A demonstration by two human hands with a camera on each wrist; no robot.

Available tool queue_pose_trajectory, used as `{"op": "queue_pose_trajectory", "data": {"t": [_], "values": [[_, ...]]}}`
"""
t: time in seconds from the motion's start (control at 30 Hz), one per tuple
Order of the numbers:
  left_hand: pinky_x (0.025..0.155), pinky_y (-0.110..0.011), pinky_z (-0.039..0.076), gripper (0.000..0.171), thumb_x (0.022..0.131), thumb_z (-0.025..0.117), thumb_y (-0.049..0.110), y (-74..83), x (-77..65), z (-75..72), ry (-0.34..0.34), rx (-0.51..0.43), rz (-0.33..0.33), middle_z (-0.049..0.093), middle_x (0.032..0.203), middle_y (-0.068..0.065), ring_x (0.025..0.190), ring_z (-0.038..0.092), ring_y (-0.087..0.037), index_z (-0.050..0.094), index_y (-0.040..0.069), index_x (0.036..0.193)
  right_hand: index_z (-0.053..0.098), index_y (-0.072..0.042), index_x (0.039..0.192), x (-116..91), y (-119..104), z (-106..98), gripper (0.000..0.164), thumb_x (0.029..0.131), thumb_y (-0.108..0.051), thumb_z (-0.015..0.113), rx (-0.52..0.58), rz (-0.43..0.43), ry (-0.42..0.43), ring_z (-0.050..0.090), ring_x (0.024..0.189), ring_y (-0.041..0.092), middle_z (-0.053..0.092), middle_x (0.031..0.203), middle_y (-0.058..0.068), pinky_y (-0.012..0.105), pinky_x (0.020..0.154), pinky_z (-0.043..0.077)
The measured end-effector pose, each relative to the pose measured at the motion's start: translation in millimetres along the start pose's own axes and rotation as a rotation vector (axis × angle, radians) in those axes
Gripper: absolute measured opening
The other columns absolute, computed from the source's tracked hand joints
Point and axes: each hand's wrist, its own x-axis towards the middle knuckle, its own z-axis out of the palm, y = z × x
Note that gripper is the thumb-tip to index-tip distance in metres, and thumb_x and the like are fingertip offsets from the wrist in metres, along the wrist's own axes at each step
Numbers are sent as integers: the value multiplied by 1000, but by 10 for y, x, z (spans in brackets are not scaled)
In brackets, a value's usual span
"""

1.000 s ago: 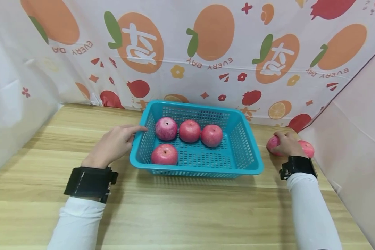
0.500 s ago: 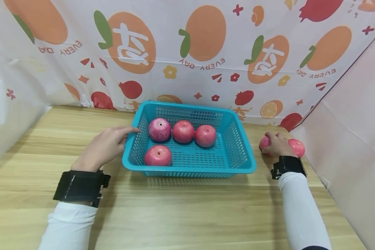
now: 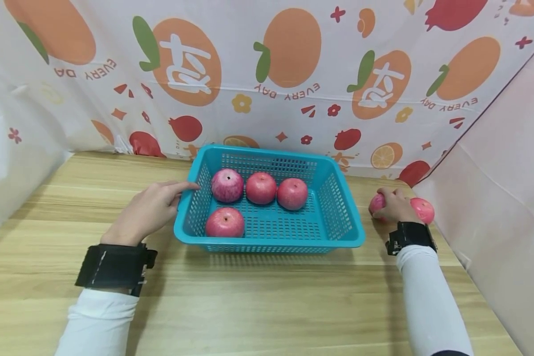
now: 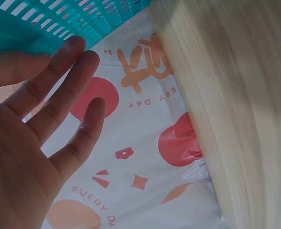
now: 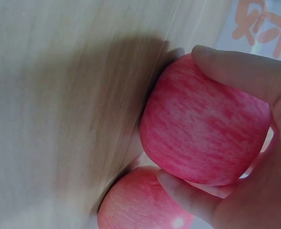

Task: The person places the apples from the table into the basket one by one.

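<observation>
My left hand (image 3: 153,210) is at the left end of a blue plastic basket (image 3: 271,243), holding its rim with one fingertip over the edge. Its other fingers extend loosely beside the outer wall in the left wrist view. Several red apples, including one purplish apple (image 3: 227,186) and a front apple (image 3: 224,222), sit in the basket's left and middle part. At the right, my right hand (image 3: 397,205) grips a streaked red apple (image 5: 204,126), thumb and fingers on opposite sides. Another apple (image 3: 422,210) lies close by on the table, partly hidden by the hand.
The wooden table (image 3: 267,301) backs onto a white fruit-print sheet (image 3: 249,113). A pale side panel (image 3: 494,188) stands close to the right hand and the loose apple.
The whole head view has shifted slightly leftward since a second ago, then held steady. Both hands, the basket and the apples keep their places relative to each other.
</observation>
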Motion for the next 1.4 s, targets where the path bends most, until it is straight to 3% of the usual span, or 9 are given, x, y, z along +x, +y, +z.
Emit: {"op": "queue_pose_trajectory", "data": {"t": [0.23,0.47,0.63,0.93,1.4], "values": [[77,-52,50,40,81,62,3,2,7,10,2,-6,7,58,115,-17,101,52,-32,58,12,119,28,-9,136,-25,9,3,76,75,-24,69,23,1,29,30,101,51,23,123,34,69,75,42],[79,-53,49,39,82,60,3,4,0,42,-11,-13,0,57,116,-17,102,51,-33,57,12,120,31,-6,136,-51,-23,-47,76,73,-21,71,62,-72,189,30,105,50,25,126,35,67,78,42],[78,-53,49,38,82,60,3,1,7,47,-7,-8,0,57,116,-18,101,52,-32,57,12,120,34,-5,133,-51,-120,-148,72,73,-21,70,33,-107,265,37,94,52,30,117,35,65,74,44],[78,-54,49,38,83,60,4,7,10,39,-20,-9,-18,56,117,-18,102,52,-33,57,12,121,36,-4,131,-104,-291,-331,69,74,-25,69,22,-174,343,41,89,50,34,115,35,63,70,47],[78,-53,49,39,83,59,4,-19,-6,9,-14,-6,-12,56,117,-18,99,52,-31,56,11,121,39,-10,127,-150,-657,-632,64,73,-22,72,58,-263,392,40,95,45,36,117,28,64,74,46]]}}
